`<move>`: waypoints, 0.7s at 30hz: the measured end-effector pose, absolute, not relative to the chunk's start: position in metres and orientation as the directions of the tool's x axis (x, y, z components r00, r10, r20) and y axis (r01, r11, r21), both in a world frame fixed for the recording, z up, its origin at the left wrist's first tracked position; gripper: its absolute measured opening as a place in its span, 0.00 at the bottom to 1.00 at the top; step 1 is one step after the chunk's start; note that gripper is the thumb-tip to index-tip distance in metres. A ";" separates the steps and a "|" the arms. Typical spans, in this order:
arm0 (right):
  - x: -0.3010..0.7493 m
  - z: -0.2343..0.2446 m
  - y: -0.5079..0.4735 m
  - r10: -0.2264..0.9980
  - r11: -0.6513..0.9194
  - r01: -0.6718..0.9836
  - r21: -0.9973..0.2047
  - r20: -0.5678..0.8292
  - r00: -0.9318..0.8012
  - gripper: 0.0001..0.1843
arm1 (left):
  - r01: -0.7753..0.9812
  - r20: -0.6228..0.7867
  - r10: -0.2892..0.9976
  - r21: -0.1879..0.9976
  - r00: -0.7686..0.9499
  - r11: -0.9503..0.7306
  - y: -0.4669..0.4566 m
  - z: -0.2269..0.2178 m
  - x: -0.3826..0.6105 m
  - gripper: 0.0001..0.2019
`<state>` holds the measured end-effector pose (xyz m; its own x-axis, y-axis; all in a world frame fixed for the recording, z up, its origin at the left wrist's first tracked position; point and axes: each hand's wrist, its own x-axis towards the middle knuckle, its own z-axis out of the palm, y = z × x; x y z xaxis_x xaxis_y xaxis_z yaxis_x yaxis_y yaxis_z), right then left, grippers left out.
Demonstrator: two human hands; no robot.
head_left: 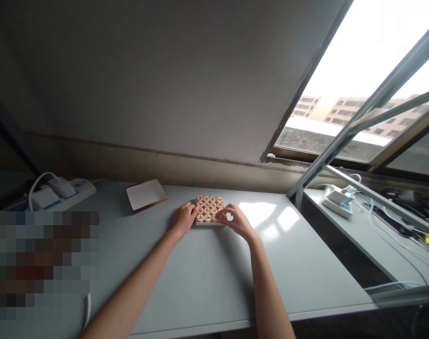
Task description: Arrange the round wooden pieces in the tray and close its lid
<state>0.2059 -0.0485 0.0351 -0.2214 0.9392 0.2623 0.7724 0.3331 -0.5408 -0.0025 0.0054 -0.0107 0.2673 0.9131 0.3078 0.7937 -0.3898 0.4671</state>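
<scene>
A shallow white box [210,224] on the grey table holds rows of round, pale xiangqi pieces [207,211] with red characters facing up. At the box's left side, my left hand [184,219] rests with curled fingers pressed against its edge, steadying contact there. Over the lower right corner, my right hand [237,220] pinches thumb and forefinger at a xiangqi piece [222,217], which the fingertips partly cover. Farther left lies the box lid [147,195], white inside with a reddish-brown rim, open side up and apart from both hands.
A white power strip [76,189] with plugs sits at the table's far left. A pixelated patch hides the lower left. Metal frame bars [327,155] rise at the right. Beyond them, another table [384,245] carries a second power strip [337,203] and cables.
</scene>
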 end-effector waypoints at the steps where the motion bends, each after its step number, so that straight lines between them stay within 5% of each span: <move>1: 0.206 0.035 -0.048 0.937 0.340 0.769 -0.541 0.262 -0.230 0.09 | 0.796 0.313 0.911 0.461 0.269 -0.393 0.006 -0.012 -0.002 0.16; 21: 0.209 0.035 -0.047 0.949 0.310 0.749 -0.585 0.241 -0.204 0.09 | 0.790 0.296 0.918 0.480 0.264 -0.382 0.003 -0.006 -0.003 0.16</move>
<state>0.2095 -0.0471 0.0348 -0.2039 0.9489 0.2409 0.7493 0.3097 -0.5853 -0.0032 0.0028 -0.0056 0.2641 0.9181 0.2956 0.7898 -0.3817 0.4801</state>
